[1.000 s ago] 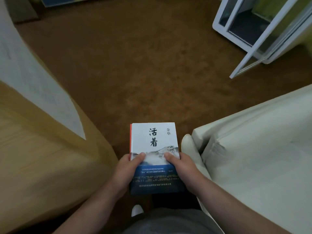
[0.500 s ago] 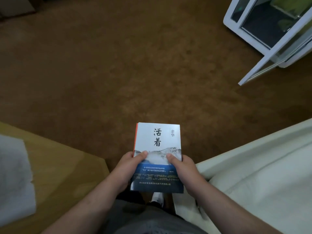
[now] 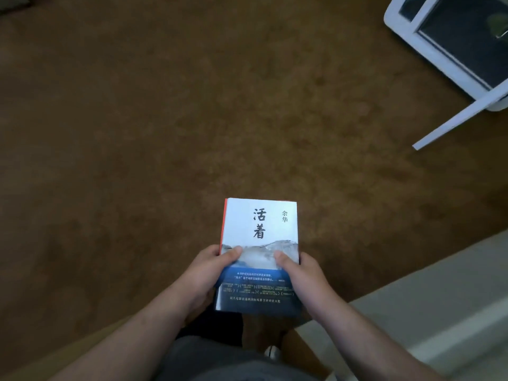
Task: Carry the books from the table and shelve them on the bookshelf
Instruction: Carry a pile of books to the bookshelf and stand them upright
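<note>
A book [image 3: 259,229] with a white and blue cover, black characters and a red spine edge lies flat in front of me, low in the middle of the view. My left hand [image 3: 204,273] grips its left edge, thumb on the cover. My right hand [image 3: 303,276] grips its right edge the same way. The fingers under the book are hidden. No bookshelf is in sight.
Brown carpet [image 3: 192,105] fills most of the view. A white framed cabinet with an open glass door [image 3: 450,59] stands at the upper right. A pale cushioned piece of furniture [image 3: 439,306] sits at the lower right. A strip of tan wooden furniture [image 3: 68,350] shows at the lower left.
The view has moved forward over the carpet: the wooden furniture on the left has slid almost out of view and the pale furniture has dropped lower right. Both hands keep the same hold on the book.
</note>
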A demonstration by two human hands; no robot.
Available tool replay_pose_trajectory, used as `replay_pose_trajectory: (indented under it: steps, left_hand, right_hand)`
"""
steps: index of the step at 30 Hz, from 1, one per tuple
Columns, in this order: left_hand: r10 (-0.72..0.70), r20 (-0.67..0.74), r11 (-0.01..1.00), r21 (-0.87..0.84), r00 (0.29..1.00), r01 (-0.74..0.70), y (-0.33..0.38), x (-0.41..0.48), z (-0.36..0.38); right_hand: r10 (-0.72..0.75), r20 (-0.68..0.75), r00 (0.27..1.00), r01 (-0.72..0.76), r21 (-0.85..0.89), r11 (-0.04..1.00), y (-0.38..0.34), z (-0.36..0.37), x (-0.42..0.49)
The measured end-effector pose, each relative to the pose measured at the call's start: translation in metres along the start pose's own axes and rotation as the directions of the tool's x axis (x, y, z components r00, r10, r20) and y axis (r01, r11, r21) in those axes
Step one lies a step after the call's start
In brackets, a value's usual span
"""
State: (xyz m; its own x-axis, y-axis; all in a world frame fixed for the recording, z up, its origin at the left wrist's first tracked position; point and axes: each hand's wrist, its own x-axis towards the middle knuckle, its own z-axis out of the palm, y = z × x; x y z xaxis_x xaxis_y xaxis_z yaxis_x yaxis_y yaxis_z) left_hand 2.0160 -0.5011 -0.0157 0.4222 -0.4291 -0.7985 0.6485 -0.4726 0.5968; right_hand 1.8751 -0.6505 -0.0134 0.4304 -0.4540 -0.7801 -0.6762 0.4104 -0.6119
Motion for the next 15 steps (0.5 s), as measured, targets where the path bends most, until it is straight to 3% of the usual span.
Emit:
replay_pose_trajectory:
  steps: [6,15]
  left_hand:
    - [-0.001,-0.007,1.000,0.003,1.000,0.001,0.081,0.053,-0.064]
    - [0.089,-0.111,0.982,-0.157,0.990,-0.106,0.174,0.079,-0.156]
  right_hand:
    - [-0.024,-0.001,1.000,0.024,-0.055,0.998,-0.090,0.052,0.061]
    - [-0.098,0.199,0.975,0.140,-0.209,0.968,-0.231,0.137,0.132]
